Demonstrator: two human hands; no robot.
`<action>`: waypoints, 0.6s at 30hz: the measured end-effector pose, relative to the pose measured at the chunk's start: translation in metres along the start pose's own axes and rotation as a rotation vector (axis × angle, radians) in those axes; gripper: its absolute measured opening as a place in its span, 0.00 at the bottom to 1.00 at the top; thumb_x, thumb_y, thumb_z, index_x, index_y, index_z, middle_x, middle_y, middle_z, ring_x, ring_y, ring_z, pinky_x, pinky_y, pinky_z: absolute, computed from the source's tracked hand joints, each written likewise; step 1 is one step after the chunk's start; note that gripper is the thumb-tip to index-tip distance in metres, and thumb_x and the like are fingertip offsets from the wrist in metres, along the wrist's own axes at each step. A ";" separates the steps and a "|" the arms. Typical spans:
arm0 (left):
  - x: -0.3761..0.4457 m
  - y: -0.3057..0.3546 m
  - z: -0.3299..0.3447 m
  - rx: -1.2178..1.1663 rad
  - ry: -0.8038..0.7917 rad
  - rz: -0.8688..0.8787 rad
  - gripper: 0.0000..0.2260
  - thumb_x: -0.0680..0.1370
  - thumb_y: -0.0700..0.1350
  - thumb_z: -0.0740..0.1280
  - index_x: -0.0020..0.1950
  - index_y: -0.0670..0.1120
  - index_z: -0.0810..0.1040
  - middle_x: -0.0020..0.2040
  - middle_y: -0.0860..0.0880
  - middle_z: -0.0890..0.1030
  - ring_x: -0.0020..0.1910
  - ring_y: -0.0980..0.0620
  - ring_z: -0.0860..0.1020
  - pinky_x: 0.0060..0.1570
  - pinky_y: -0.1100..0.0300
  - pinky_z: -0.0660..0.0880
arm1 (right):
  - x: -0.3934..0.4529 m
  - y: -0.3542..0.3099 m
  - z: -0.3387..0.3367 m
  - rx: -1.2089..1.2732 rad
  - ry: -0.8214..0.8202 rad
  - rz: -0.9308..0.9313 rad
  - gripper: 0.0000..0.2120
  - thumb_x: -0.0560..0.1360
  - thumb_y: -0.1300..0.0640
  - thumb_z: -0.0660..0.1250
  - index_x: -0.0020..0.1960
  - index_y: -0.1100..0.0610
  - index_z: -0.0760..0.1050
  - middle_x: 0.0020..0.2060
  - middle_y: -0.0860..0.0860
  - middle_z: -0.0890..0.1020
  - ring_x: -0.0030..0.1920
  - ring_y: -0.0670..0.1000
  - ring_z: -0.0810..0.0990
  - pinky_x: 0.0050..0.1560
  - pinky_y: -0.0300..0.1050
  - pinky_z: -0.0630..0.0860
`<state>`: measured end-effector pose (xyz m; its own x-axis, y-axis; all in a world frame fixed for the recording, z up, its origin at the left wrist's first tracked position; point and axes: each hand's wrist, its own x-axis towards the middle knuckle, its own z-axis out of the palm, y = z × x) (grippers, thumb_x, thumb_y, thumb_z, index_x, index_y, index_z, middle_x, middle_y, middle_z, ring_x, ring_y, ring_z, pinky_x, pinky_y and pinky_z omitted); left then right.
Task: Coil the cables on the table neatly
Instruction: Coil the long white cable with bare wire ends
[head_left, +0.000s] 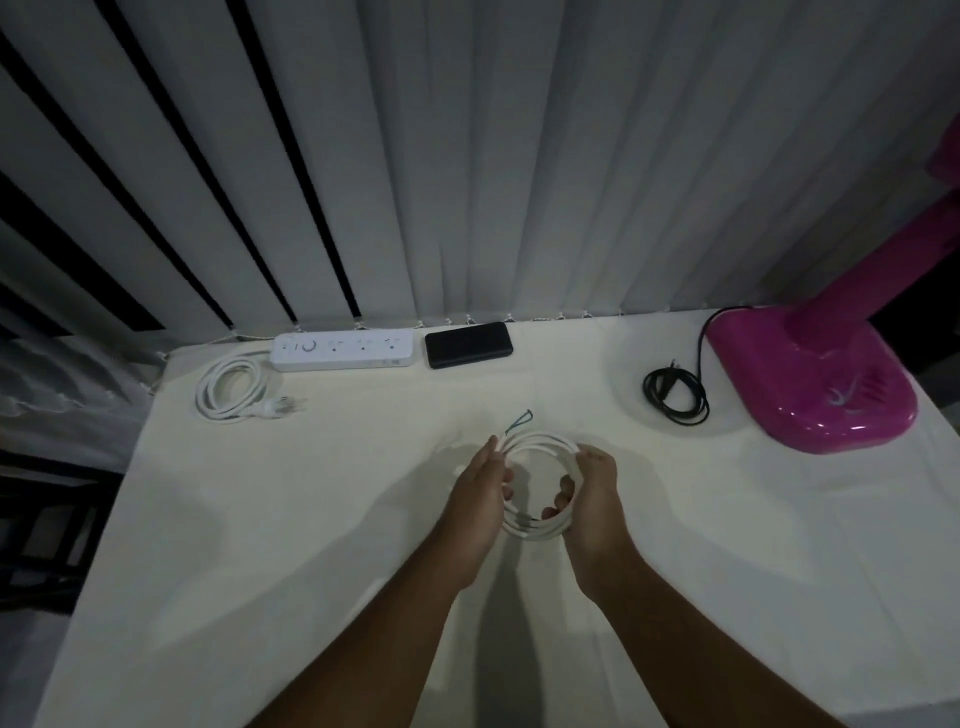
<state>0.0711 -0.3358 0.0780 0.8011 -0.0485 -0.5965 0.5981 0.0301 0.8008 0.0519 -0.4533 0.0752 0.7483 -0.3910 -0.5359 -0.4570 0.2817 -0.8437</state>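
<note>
Arms reach out over the table (322, 519) side by side, both bare. The left hand (475, 499) stands on its edge, fingers curled around the left side of the white cable coil (540, 444). The right hand (592, 493) grips the right side, fingers hooked through the middle of the ring. The coil sits between the hands in the middle of the table, round like a hoop. One thin end (519, 420) pokes out from the top, pointing away toward the blinds (467, 156).

Far back on the left lies a white power strip (343, 351) with its own cord (228, 387) looped beside it. A black flat box (467, 344) is next to the strip. A black cord (675, 397) lies coiled near the pink fan base (810, 384) on the right.
</note>
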 end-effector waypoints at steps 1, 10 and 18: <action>0.008 0.003 0.008 0.022 0.012 0.022 0.17 0.84 0.50 0.57 0.71 0.52 0.75 0.58 0.48 0.83 0.58 0.49 0.81 0.63 0.52 0.75 | 0.010 -0.004 -0.004 0.008 0.004 0.004 0.18 0.71 0.46 0.57 0.57 0.51 0.74 0.40 0.51 0.72 0.40 0.50 0.71 0.46 0.52 0.72; 0.088 0.010 0.072 0.246 0.332 0.228 0.15 0.81 0.48 0.66 0.68 0.48 0.79 0.64 0.52 0.82 0.61 0.60 0.78 0.56 0.79 0.67 | 0.127 -0.032 -0.028 -0.265 -0.033 -0.240 0.12 0.83 0.57 0.60 0.52 0.52 0.82 0.48 0.51 0.86 0.49 0.52 0.84 0.50 0.51 0.81; 0.185 0.042 0.110 0.699 0.278 0.335 0.24 0.83 0.38 0.56 0.80 0.42 0.59 0.73 0.37 0.68 0.73 0.43 0.67 0.67 0.64 0.61 | 0.239 -0.066 -0.013 -0.729 0.066 -0.526 0.15 0.83 0.54 0.62 0.61 0.61 0.81 0.56 0.59 0.85 0.59 0.59 0.81 0.58 0.42 0.71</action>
<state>0.2421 -0.4528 0.0075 0.9657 0.1042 -0.2379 0.2488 -0.6342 0.7320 0.2544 -0.5771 0.0026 0.9280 -0.3683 -0.0562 -0.2713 -0.5646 -0.7795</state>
